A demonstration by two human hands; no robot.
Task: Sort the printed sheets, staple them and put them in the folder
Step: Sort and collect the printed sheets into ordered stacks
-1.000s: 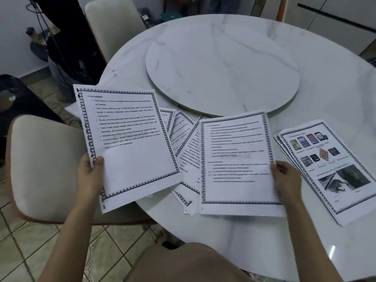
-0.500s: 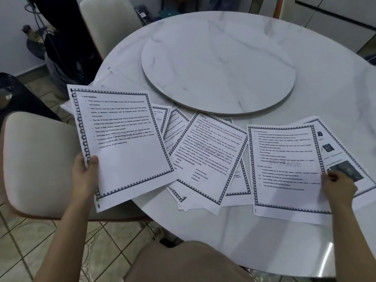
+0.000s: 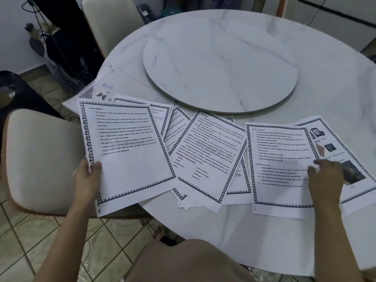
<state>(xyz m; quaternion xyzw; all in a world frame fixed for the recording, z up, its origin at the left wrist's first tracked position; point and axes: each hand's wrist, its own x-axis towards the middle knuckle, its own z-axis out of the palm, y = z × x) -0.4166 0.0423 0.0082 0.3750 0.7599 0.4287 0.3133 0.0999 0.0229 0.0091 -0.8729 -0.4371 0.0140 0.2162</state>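
Note:
My left hand (image 3: 87,177) grips a bordered text sheet (image 3: 130,153) by its lower left edge and holds it over the table's left rim. A fan of loose printed sheets (image 3: 209,157) lies in the middle, overlapping one another. My right hand (image 3: 325,178) rests with fingers spread on a text sheet marked STORAGE (image 3: 278,163), which lies on the right-hand stack. The picture sheet (image 3: 333,147) of that stack shows from under it. A clear plastic folder (image 3: 103,88) lies at the table's left edge, partly under the papers. No stapler is in view.
The round marble table (image 3: 264,231) carries a raised turntable disc (image 3: 219,72) just behind the papers. A cream chair (image 3: 40,159) stands at my left, another chair (image 3: 107,23) behind it. Dark bags and cables crowd the floor at the far left.
My right hand carried a text sheet from the middle pile to the right and laid it on the picture stack; its fingers now lie flat on it. The left hand kept its sheet.

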